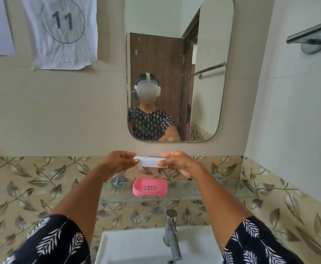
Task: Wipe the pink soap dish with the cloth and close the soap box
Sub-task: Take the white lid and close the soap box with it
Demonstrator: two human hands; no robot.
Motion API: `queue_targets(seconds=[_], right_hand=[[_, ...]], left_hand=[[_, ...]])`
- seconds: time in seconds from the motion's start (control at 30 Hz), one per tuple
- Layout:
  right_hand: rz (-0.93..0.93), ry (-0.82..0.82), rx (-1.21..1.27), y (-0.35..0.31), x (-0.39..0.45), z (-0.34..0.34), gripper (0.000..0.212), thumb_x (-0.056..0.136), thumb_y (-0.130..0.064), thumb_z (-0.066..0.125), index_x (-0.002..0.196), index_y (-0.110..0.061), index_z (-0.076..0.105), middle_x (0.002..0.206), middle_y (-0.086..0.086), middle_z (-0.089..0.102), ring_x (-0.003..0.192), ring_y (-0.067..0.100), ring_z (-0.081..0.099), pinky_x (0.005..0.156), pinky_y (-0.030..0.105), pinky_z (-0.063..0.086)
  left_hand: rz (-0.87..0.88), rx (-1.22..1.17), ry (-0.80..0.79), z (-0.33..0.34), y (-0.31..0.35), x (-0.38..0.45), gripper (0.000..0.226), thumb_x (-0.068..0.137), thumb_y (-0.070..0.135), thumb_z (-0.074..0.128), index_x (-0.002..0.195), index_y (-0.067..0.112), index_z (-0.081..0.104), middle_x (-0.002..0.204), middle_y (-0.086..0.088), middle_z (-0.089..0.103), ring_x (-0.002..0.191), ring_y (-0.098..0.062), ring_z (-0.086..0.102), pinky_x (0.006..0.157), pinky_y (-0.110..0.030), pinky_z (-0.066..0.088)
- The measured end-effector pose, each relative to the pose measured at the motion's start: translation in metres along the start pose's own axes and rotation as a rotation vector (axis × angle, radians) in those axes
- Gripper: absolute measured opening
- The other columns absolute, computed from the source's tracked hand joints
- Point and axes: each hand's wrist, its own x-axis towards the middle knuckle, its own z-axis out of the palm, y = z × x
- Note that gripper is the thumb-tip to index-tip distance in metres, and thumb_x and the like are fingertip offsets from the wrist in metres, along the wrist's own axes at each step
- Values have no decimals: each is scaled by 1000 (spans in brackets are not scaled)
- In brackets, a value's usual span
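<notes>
A pink soap dish [149,187] with a slotted bottom sits empty on the glass shelf [184,195], near its middle. Above it, both hands hold one white oblong object [148,161], either the soap box or a folded cloth; I cannot tell which. My left hand [120,161] pinches its left end and my right hand [178,164] pinches its right end. The object hangs level, a little in front of the wall, well clear of the dish.
A chrome tap [172,235] rises from the white basin [136,246] below the shelf. A mirror [176,69] hangs on the wall above. A towel bar [312,35] juts out at the upper right. Paper sheets [62,31] hang at the upper left.
</notes>
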Motion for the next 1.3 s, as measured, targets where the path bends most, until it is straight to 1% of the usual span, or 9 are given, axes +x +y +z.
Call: queue_targets(seconds=[0.17, 0.3, 0.37, 0.43, 0.57, 0.73, 0.9, 1.1, 1.3], right_hand=[[3, -13, -267, 4, -1, -2, 76, 69, -7, 81, 135, 2, 45, 127, 15, 58, 93, 13, 58, 53, 13, 46], [30, -38, -362, 12, 2, -2, 68, 65, -6, 83, 127, 0, 56, 118, 11, 65, 94, 14, 59, 64, 18, 46], [40, -48, -371, 18, 4, -1, 67, 58, -8, 87, 120, -1, 62, 114, 10, 68, 102, 18, 62, 84, 29, 54], [52, -56, -373, 23, 6, 0, 70, 52, -11, 89, 117, -2, 64, 111, 9, 70, 107, 21, 63, 97, 38, 50], [57, -43, -411, 26, 5, 0, 59, 62, -5, 84, 117, -6, 64, 110, 8, 70, 93, 15, 62, 84, 29, 51], [63, -36, -493, 29, 3, 2, 57, 62, -8, 85, 115, -12, 64, 112, 3, 66, 103, 18, 62, 88, 35, 54], [78, -31, -522, 37, 6, 5, 68, 58, -9, 87, 121, -10, 60, 119, 6, 63, 109, 20, 59, 95, 39, 52], [111, -63, -476, 38, 5, 7, 74, 64, 1, 83, 130, -5, 51, 125, 9, 57, 105, 20, 60, 81, 31, 57], [128, -98, -503, 34, 6, 10, 77, 65, 2, 82, 134, -5, 48, 127, 8, 56, 109, 22, 58, 82, 31, 57]], left_hand=[[-22, 147, -43, -4, -9, 6, 56, 62, 9, 81, 115, 1, 64, 110, -12, 69, 108, -29, 62, 100, -41, 48], [-15, 179, -127, 0, -20, 7, 46, 54, 11, 82, 99, 8, 74, 105, -15, 73, 102, -29, 66, 94, -38, 53], [-17, 168, -139, 1, -25, 8, 47, 52, 10, 82, 99, 10, 74, 103, -13, 74, 103, -28, 68, 91, -36, 55], [-30, 173, -143, -2, -29, 9, 55, 50, 13, 85, 104, 8, 72, 104, -11, 74, 103, -28, 68, 91, -36, 55], [-57, 206, -154, -7, -36, 12, 81, 42, 23, 91, 116, 4, 66, 107, -8, 73, 103, -24, 68, 96, -41, 52], [-54, 235, -147, -2, -47, 11, 53, 64, 0, 82, 114, 3, 67, 106, -9, 73, 99, -20, 69, 94, -37, 53], [-56, 216, -154, -2, -56, 8, 48, 65, -4, 80, 111, 0, 67, 106, -13, 73, 100, -26, 69, 92, -38, 54], [-95, 214, -143, -1, -52, 9, 50, 66, -5, 80, 113, 0, 62, 107, -12, 70, 97, -24, 68, 83, -34, 58], [-147, 160, -139, -1, -52, 9, 49, 66, -8, 78, 112, -1, 62, 107, -14, 70, 94, -25, 70, 73, -29, 60]])
